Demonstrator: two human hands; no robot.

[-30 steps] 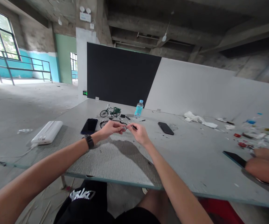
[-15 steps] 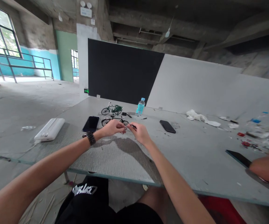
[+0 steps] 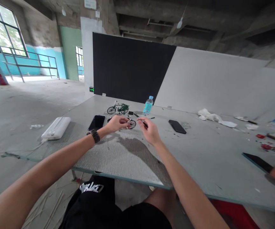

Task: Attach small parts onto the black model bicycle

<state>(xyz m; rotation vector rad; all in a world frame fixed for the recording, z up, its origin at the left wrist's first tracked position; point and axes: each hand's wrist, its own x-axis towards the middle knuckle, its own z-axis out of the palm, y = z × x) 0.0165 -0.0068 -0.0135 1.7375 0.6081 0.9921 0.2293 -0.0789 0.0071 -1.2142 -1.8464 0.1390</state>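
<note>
At frame centre the left hand (image 3: 117,123) pinches the black model bicycle (image 3: 130,123) to steady it on the worktop (image 3: 199,152), while the right hand (image 3: 150,131), just right of it, grips a thin screwdriver (image 3: 142,121) angled toward it.

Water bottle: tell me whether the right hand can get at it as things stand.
Probably yes. The right hand holds a thin tool, but the water bottle stands just beyond it on open table, nothing between.
</note>
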